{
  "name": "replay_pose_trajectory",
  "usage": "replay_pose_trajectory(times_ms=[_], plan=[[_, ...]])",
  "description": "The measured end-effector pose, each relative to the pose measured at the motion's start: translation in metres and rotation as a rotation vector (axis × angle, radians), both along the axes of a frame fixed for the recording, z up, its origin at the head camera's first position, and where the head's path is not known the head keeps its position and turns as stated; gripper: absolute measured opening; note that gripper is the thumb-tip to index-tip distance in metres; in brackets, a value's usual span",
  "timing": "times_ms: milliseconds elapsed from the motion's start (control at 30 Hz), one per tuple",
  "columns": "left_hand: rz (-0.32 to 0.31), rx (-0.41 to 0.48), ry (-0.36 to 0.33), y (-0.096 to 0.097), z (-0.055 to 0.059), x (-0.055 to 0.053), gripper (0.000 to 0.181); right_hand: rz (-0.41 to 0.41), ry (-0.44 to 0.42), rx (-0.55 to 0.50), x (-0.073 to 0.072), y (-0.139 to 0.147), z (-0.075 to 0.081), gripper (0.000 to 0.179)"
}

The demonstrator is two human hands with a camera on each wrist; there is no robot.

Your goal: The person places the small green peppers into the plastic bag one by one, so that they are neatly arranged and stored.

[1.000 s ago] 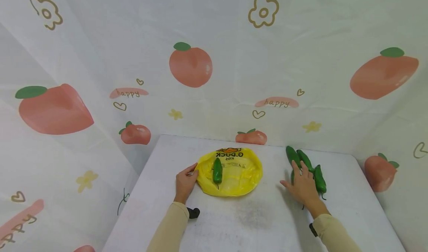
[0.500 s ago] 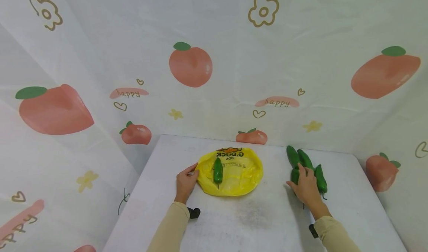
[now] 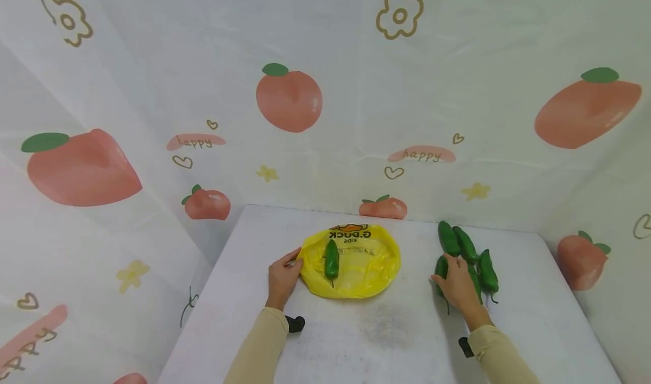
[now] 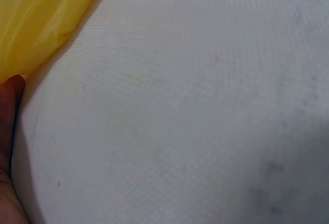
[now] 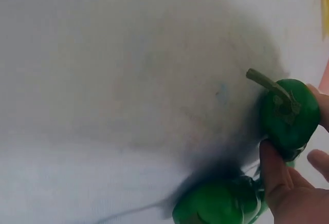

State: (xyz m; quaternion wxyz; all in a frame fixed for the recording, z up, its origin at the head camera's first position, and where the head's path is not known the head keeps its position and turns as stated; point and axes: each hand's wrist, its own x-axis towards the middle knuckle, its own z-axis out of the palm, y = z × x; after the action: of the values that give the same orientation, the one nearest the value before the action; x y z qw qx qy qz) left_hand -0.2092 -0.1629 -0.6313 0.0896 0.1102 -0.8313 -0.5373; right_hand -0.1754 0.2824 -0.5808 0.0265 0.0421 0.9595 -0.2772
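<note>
My left hand (image 3: 282, 279) pinches the left edge of a yellow plastic bag (image 3: 373, 271), whose mouth is spread wide on the table. Inside it lies one green chili pepper (image 3: 331, 259), stem toward me. At the right, my right hand (image 3: 460, 288) holds another green pepper (image 3: 440, 271) between thumb and fingers; in the right wrist view this pepper (image 5: 290, 118) shows its stem end, with fingers on both sides. A further pepper (image 5: 211, 203) lies just below that hand, partly hidden by it in the head view.
Three more green peppers, one at the back (image 3: 448, 239), one beside it (image 3: 465, 244) and one at the right (image 3: 488, 272), lie around my right hand. A white fruit-print curtain (image 3: 330, 169) rises behind the white table (image 3: 356, 344).
My right hand has come down onto the peppers, closed its fingers on one and shifted it slightly left, apart from the one beside it. The left hand stays on the bag's edge.
</note>
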Motion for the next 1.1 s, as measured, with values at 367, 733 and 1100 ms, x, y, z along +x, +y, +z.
replay_pose_trajectory(times_ms=[367, 733, 1100], plan=[[0.003, 0.004, 0.015, 0.0, 0.001, 0.0, 0.031, -0.009, -0.068, -0.01, -0.002, 0.001, 0.005, 0.066], [-0.006, 0.003, 0.017, 0.0, -0.001, 0.002, 0.031, -0.028, -0.08, -0.046, -0.002, 0.0, 0.008, 0.065], [-0.003, 0.017, 0.046, -0.001, 0.0, 0.001, 0.031, -0.024, -0.023, -0.062, -0.002, -0.002, 0.018, 0.065]])
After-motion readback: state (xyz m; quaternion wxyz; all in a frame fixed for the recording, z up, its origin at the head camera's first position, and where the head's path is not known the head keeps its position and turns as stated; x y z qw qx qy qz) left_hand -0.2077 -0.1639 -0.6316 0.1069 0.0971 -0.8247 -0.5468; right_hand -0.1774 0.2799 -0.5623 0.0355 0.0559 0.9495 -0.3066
